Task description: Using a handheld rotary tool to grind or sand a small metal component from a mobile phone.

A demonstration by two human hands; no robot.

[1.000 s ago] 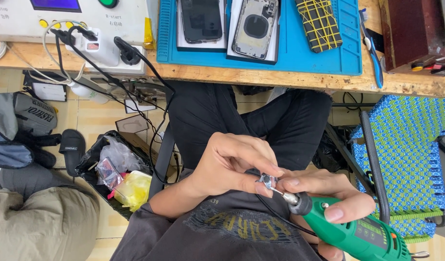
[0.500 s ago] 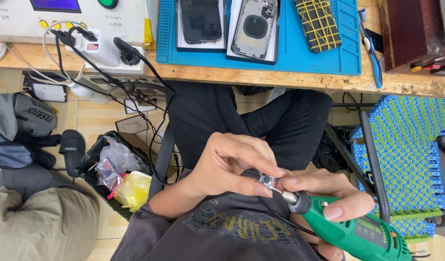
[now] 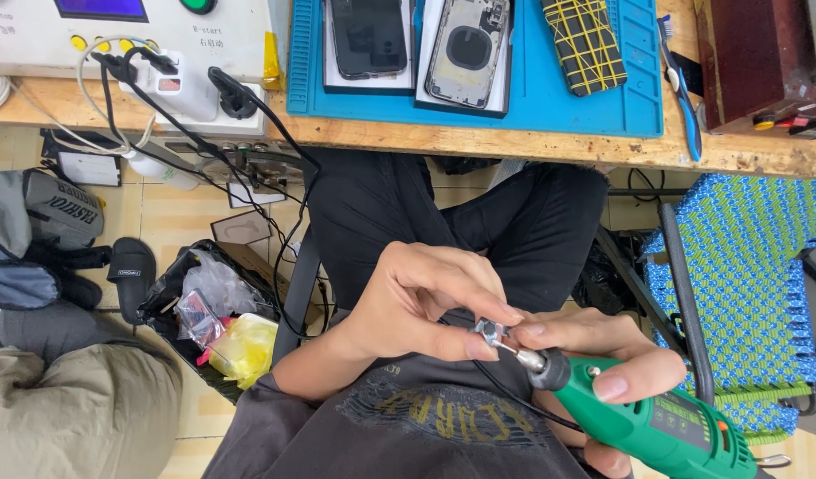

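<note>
My left hand (image 3: 426,302) pinches a small silver metal part (image 3: 490,333) between thumb and fingertips, held over my lap. In my right hand (image 3: 603,355) is a green handheld rotary tool (image 3: 656,426), whose thin bit touches that part. On the blue work mat (image 3: 550,106) above lie a dark phone (image 3: 368,37) face up, an opened phone back housing (image 3: 466,55), and a black phone bound with yellow rubber bands (image 3: 585,43).
The wooden bench edge (image 3: 514,142) runs across the top, with a white control box (image 3: 115,35), a power strip (image 3: 173,84) and black cables. A bin bag with rubbish (image 3: 222,328) sits on the floor left. A blue-green woven chair (image 3: 745,266) stands right.
</note>
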